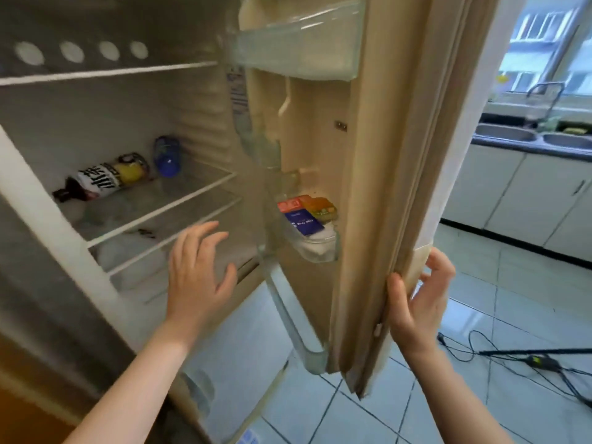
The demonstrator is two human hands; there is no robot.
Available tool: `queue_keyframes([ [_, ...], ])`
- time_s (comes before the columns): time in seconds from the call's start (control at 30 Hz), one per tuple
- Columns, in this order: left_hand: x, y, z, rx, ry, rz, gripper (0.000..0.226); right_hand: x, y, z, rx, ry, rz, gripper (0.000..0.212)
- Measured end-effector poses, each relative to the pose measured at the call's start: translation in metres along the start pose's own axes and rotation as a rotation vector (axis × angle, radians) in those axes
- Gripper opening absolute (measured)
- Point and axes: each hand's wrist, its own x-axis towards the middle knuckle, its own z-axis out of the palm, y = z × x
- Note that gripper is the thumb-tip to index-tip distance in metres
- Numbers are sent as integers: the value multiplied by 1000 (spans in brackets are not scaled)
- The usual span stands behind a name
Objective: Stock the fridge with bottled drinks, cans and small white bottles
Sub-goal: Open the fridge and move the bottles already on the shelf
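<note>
Our right hand (419, 299) pinches the fridge door (378, 187) edge at four o'clock; our left hand (198, 270) hovers spread and empty. Two bottles (112, 177) lie shelved at ten o'clock. If that grip slips, the door may swing shut.

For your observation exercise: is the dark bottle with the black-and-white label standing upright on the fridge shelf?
No, the dark bottle with the black-and-white label lies on its side on the glass fridge shelf.
</note>
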Motion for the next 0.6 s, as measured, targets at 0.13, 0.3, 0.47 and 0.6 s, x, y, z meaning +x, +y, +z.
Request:
queue_keyframes([
  [0.13,28,36,38,-44,-34,40,48,36,32,-28,53,17,113,41],
  [0.3,71,73,86,-48,-82,63,60,94,73,-53,35,58,237,29],
  [0.47,119,97,128,-25,-39,104,68,161,123,-62,-38,7,323,37],
  [0.6,165,108,163,63,-22,110,74,209,155,-59,-55,5,350,29],
])
